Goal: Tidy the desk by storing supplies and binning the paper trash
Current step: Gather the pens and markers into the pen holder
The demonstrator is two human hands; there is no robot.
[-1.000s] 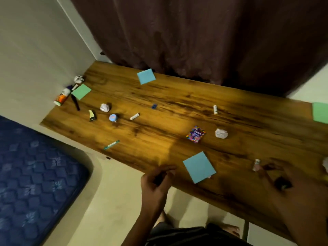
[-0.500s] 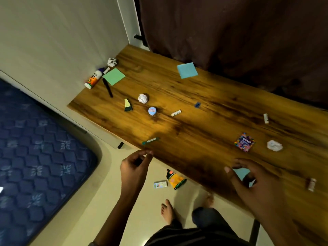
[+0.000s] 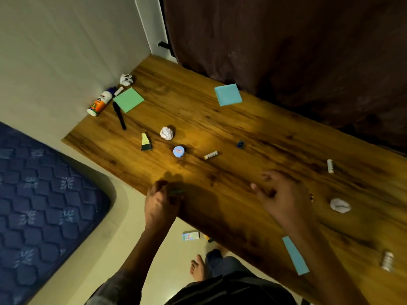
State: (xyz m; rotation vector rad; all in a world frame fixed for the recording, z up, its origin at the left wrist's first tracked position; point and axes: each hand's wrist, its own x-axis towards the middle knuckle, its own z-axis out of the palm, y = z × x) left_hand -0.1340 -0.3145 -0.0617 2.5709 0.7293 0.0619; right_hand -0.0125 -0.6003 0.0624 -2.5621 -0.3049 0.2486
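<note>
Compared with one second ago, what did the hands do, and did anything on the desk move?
The left hand went forward to the desk's near edge and closed over the small green pen there. The right hand moved in over the desk, fingers spread and empty. The paper balls, sticky notes and glue bottle lie as before; only the camera turned.

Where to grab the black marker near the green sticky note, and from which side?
Take the black marker at mid-barrel, pinching across its width from straight above. It lies flat on the desk, a long thin cylinder, so the ends give little purchase. Its upper end sits close to the green sticky note and the glue bottle; the lower half looks clear for fingers.
</note>
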